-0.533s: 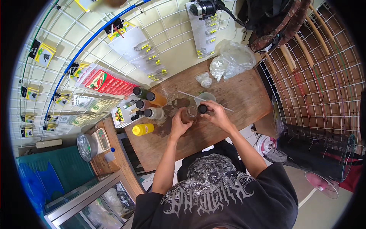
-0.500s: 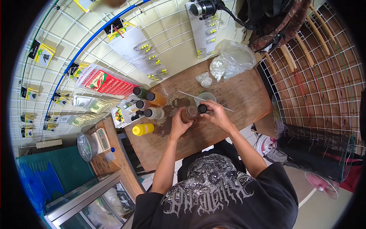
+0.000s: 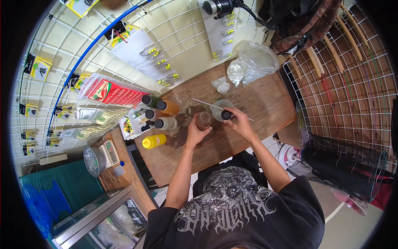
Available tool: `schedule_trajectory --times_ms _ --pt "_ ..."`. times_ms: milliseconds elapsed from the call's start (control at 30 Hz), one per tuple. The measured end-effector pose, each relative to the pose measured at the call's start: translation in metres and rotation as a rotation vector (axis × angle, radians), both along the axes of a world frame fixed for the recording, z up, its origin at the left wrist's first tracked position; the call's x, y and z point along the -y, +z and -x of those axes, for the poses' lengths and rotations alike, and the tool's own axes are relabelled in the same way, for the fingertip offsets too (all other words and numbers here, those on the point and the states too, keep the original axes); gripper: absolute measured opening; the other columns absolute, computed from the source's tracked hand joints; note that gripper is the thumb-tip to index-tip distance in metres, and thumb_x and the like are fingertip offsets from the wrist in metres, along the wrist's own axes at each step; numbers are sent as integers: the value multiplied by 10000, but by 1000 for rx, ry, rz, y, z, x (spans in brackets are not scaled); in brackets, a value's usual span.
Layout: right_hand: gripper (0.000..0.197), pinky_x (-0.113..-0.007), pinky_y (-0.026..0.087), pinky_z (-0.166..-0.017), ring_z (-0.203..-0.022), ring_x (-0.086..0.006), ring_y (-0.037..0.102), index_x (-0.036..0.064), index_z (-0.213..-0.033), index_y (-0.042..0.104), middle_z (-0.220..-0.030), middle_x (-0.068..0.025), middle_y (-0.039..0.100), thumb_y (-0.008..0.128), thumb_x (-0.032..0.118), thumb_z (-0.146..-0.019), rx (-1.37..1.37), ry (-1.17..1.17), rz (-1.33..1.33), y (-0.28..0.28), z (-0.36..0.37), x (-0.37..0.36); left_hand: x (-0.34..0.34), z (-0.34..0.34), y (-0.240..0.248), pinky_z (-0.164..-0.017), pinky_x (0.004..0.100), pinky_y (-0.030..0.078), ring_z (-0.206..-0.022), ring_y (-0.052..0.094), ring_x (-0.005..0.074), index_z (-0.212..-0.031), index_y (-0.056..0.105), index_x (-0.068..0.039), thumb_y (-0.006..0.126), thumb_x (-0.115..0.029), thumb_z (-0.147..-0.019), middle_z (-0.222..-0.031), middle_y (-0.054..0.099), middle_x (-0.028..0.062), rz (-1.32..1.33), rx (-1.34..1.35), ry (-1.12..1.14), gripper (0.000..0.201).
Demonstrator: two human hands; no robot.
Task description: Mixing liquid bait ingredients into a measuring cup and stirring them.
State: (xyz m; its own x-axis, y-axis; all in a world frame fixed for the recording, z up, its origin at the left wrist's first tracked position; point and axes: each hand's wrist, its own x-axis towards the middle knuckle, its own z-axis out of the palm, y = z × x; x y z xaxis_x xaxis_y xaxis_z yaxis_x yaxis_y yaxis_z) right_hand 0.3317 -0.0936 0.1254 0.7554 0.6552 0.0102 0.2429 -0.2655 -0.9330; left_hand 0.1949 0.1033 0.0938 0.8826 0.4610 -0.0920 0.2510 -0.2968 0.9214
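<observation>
My left hand (image 3: 195, 133) is wrapped round an uncapped clear bottle (image 3: 204, 120) with brownish contents, its open mouth facing up. Between the fingertips of my right hand (image 3: 241, 125) is a black bottle cap (image 3: 226, 115), held apart from the bottle, at the near edge of a translucent plastic cup (image 3: 216, 113). Across the cup's top lies a thin white stick (image 3: 202, 101). Left of the bottle stand several black-capped bottles, among them an orange one (image 3: 170, 108) and a clear one (image 3: 169, 123). A yellow squeeze bottle (image 3: 154, 141) is nearer to me.
Plastic bags with white contents (image 3: 253, 64) and a small clear bag (image 3: 221, 85) lie at the back of the wooden table (image 3: 265, 106). Wire grids with fishing tackle rise behind and to the right. A scale (image 3: 111, 152) with a metal bowl stands at left.
My right hand has drawn the black cap to the right, away from the bottle's mouth. The bottle stays in my left hand in about the same place.
</observation>
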Motion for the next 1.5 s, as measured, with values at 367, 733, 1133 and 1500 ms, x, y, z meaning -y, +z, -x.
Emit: schedule_trajectory --times_ms 367,733,1133,1500 --pt "483 -442 496 -953 -1150 -336 582 19 -1154 681 -1250 -129 636 852 144 -720 397 69 249 -7 -11 7 1 -3 2 -957 381 523 -1086 684 229 -1276 555 -39 888 -145 -706 -1149 714 129 26 1 23 669" --pt "414 -449 541 -900 -1041 -386 668 -46 -1056 699 -1165 -164 667 855 154 -729 283 39 366 -16 -20 -11 0 -3 -2 -966 381 522 -1105 680 229 -1300 553 -42 888 -156 -706 -1157 712 136 24 -7 36 691" --pt "477 -463 549 -882 -1047 -377 678 -20 -1111 700 -1255 -135 629 856 254 -753 242 37 425 -20 -11 -9 0 -5 -1 -954 357 516 -1076 655 201 -1296 556 -8 912 -162 -694 -1170 686 115 19 16 22 716" --pt "458 -467 535 -811 -989 -393 665 28 -1158 611 -1145 -157 629 827 79 -758 195 44 167 24 -6 -14 -5 -8 -3 -1001 392 505 -1171 657 272 -1331 544 -49 875 -134 -702 -1222 683 152 5 -25 -15 716"
